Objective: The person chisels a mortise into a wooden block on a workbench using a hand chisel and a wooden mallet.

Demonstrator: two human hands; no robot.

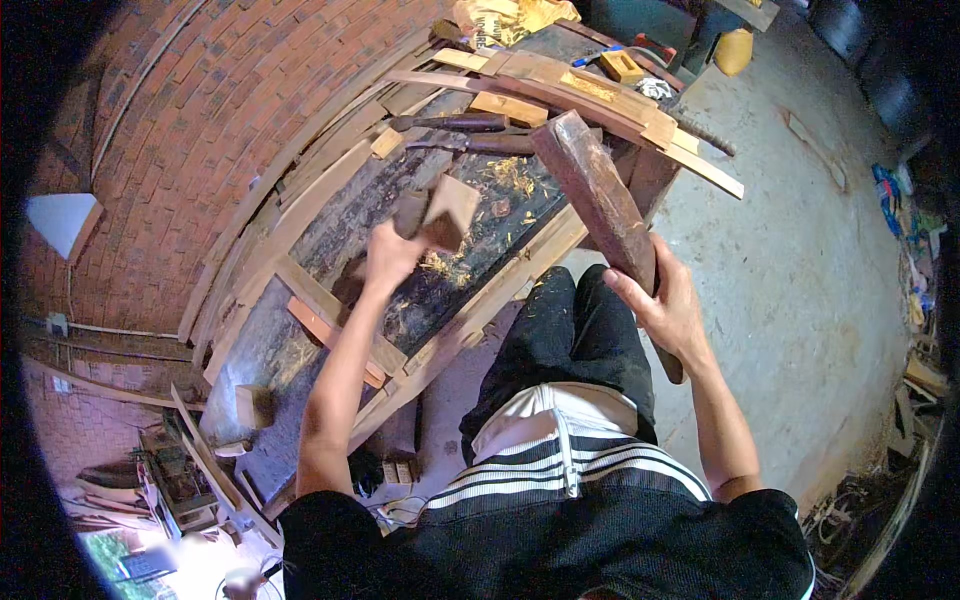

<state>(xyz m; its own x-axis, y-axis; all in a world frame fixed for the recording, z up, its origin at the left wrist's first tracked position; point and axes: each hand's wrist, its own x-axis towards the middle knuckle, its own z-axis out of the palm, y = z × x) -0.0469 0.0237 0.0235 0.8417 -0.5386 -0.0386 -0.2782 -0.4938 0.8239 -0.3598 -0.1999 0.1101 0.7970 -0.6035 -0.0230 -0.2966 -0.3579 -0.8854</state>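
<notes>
My right hand is wrapped around the narrower lower end of a worn, dark brown wooden club. Its thick squared body tilts up and to the left, over the near edge of the workbench. Over the bench, my left hand is slightly smeared by motion, its fingers curled at the lower edge of a pale wooden block. Right beside that block, just above the hand, is a dark rounded piece whose kind I cannot make out. Wood shavings lie scattered around them.
Long boards lie across the bench's far end, near a yellow block and a yellow bag. Dark long-handled tools rest behind the left hand. A brick wall borders the left; concrete floor stretches right.
</notes>
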